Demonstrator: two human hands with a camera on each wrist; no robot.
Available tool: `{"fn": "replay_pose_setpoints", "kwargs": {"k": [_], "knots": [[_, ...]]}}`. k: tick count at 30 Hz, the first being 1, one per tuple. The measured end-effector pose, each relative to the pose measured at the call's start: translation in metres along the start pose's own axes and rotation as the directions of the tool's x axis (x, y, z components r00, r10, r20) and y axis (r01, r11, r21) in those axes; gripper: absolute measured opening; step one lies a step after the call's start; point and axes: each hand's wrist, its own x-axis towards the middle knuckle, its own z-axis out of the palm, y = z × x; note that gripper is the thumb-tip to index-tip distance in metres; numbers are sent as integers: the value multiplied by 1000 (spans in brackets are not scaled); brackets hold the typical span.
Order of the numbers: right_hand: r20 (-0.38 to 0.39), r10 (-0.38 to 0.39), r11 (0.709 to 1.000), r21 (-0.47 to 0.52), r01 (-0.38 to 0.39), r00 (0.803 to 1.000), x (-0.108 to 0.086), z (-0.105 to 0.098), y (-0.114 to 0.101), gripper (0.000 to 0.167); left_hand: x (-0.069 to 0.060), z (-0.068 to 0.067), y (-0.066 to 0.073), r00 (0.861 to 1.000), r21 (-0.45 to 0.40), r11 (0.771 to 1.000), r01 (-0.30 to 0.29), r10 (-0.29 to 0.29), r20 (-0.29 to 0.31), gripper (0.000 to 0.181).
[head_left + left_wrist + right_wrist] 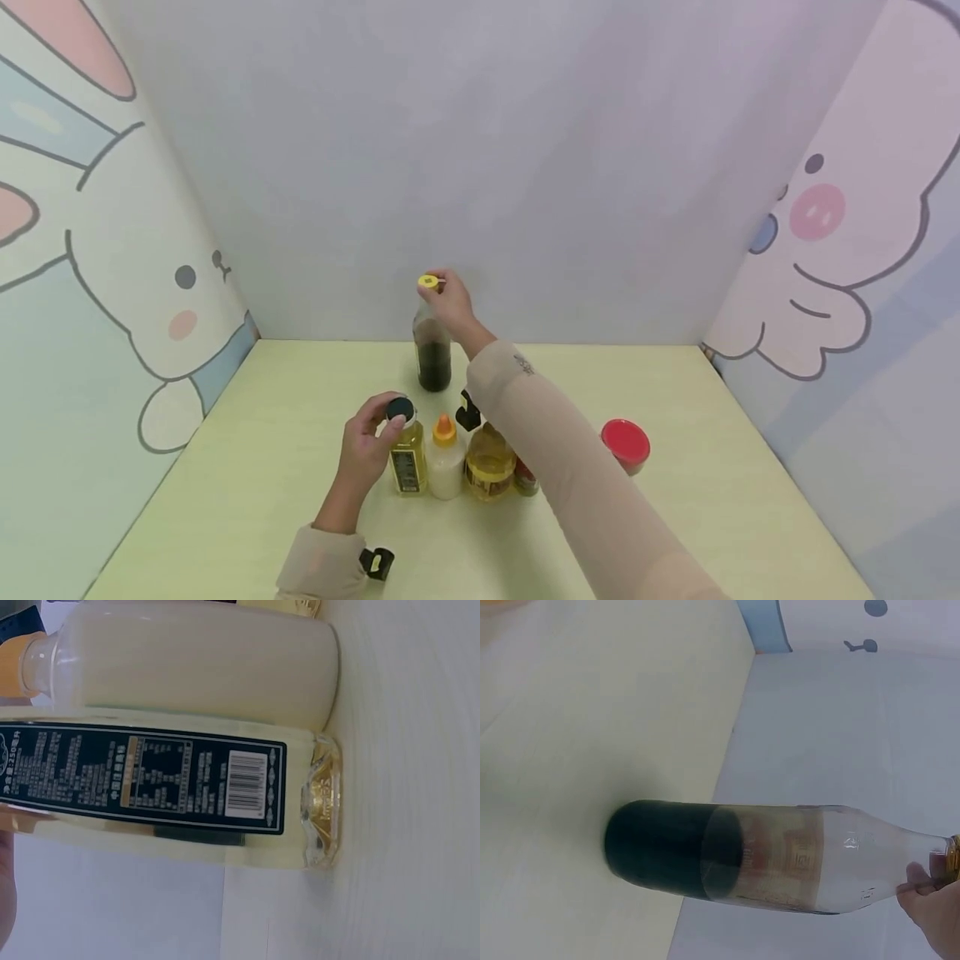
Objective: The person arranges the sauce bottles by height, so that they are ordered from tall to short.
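Pinched high: dark bottle (pixel 433 363) held behind the row

The right hand (pixel 454 303) pinched the dark bottle at its neck, just under the yellow cap (pixel 428 282); that bottle was behind the row of condiments, near the back wall (pixel 525 208), and whether its base touched the table (pixel 247 500) could not be told; the left hand (pixel 365 446) had thumb and fingers curled about the top of the black-capped bottle (pixel 407 468), at the row's left end, just beside the squeeze bottle (pixel 447 473).

So high a hold probably left the heavy liquid free to swing; good handling seemed to call for a firm pinch, a level base and a slow wrist; the right sleeve (pixel 558 450) crossed above the oil jug (pixel 490 472), so a raised forearm looked wise; the left hand was best kept steady, lest its bottle knock the squeeze bottle.
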Motion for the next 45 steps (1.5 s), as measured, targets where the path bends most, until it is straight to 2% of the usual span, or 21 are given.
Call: {"fn": "replay_pose_setpoints", "kwargs": {"k": [4, 17, 23, 25, 32, 38, 45], "knots": [[26, -2, 1000, -20, 2, 1000, 3, -2, -3, 37, 2, 0, -4, 1000, -10, 1000, -8, 8, -1, 20], [84, 31, 999, 27, -33, 996, -4, -2, 0, 36, -3, 0, -3, 1000, -8, 1000, 27, -27, -12, 20], [90, 56, 998, 6, -56, 994, -5, -4, -1, 43, -4, 2, -5, 999, -6, 999, 37, -37, -20, 18], [85, 62, 998, 0, -62, 994, -6, -6, -4, 49, -3, 3, -2, 999, -2, 999, 40, -40, -18, 18], [102, 106, 994, 8, -108, 989, -6, -15, -13, 72, 5, 5, 25, 1000, 7, 1000, 13, -13, -12, 22], [112, 172, 985, -15, -171, 979, -6, -21, -17, 81, 5, 5, 29, 1000, 9, 1000, 19, -19, -13, 19], [140, 201, 979, -5, -202, 970, -9, -27, -21, 83, 6, 6, 31, 999, 23, 999, 43, -43, -15, 17]]}}
